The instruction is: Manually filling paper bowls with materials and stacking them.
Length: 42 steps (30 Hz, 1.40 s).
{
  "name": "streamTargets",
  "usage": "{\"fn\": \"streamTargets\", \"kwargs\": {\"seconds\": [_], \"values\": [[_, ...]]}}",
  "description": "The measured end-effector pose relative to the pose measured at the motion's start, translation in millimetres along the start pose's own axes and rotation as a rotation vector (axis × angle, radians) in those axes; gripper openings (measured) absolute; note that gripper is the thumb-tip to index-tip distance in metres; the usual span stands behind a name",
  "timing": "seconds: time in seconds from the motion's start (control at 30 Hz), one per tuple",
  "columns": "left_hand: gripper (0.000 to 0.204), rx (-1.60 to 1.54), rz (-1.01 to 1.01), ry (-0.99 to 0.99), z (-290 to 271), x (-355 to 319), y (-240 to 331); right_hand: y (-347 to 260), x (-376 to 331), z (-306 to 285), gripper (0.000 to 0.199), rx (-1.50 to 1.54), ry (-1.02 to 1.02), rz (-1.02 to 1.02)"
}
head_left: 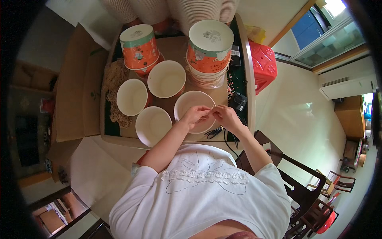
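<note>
Both hands, left point(195, 115) and right point(227, 116), met fingertip to fingertip over the open white paper bowl point(187, 104) at the worktop's point(167, 46) near edge, pinching something too small to identify, three more open bowls point(153, 101) standing to the left

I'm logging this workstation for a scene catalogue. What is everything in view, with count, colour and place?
open paper bowls: four, white inside, orange outside, upright on the table centre
upturned bowl stacks: two, orange with green band and white base, far side of table
tall nested cup stacks: several, pale, beyond the table's far edge
table: one, brown top with pale rim
pale stringy bundle: one heap, beige, table's left side
black cable: one, near table edge
plastic stool: one, red, right of table
wooden chairs: several, dark, lower right
cardboard: brown, left of table
left hand: over the nearest bowl, fingertips pinching something small
right hand: beside it, fingertips meeting the left's
</note>
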<state>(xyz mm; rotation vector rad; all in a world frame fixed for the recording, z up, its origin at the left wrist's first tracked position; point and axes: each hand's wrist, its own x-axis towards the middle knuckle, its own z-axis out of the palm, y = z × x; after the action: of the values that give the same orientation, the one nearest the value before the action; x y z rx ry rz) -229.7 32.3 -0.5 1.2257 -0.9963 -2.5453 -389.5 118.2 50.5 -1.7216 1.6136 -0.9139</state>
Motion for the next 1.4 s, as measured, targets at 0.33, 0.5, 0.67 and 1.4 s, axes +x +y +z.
{"fn": "streamTargets", "kwargs": {"seconds": [0.33, 0.5, 0.67, 1.4], "values": [[0.011, 0.326, 0.433, 0.235, 9.4, 9.1, -4.2, -9.6, -3.4, -4.0, 0.008, -0.058, 0.098, 0.138], [0.01, 0.191, 0.419, 0.151, 22.8, -10.1, 18.7, -23.7, -1.7, -16.8, 0.008, -0.015, 0.063, 0.139], [0.011, 0.195, 0.302, -0.047, 29.3, -20.2, 30.4, -31.1, -15.0, -14.4, 0.009, 0.093, 0.128, 0.097], [0.007, 0.422, 0.451, 0.16, 30.0, -25.4, -1.1, -0.7, -20.7, 32.0, 0.011, 1.002, 0.618, 0.485]]}}
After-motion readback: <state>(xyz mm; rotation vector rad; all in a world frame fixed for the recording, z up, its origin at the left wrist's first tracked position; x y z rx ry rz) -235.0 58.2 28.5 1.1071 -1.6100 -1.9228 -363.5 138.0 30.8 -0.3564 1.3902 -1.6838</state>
